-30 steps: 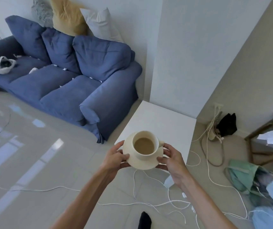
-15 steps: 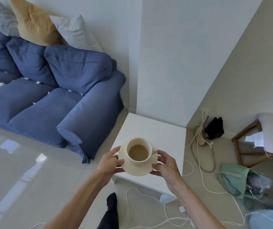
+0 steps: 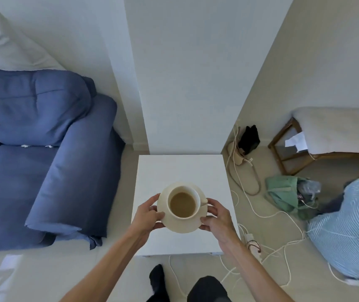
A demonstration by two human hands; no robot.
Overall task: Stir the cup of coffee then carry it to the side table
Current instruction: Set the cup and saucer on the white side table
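Observation:
A cream cup (image 3: 183,204) filled with milky coffee stands on a cream saucer (image 3: 182,226). My left hand (image 3: 147,214) grips the saucer's left rim and my right hand (image 3: 217,216) grips its right rim, near the cup's handle. Cup and saucer are held in the air above the near half of the white square side table (image 3: 180,168). No spoon is visible.
A blue sofa (image 3: 43,166) stands left of the table, a white wall column behind it. White cables (image 3: 267,216) and a power strip trail over the floor on the right, near a green bag (image 3: 283,192), a wooden stool (image 3: 287,149) and a person in a striped shirt (image 3: 346,232).
I have walked up to the side table. The cup and saucer, held in both hands throughout, have gone from before the table's near edge to above its top.

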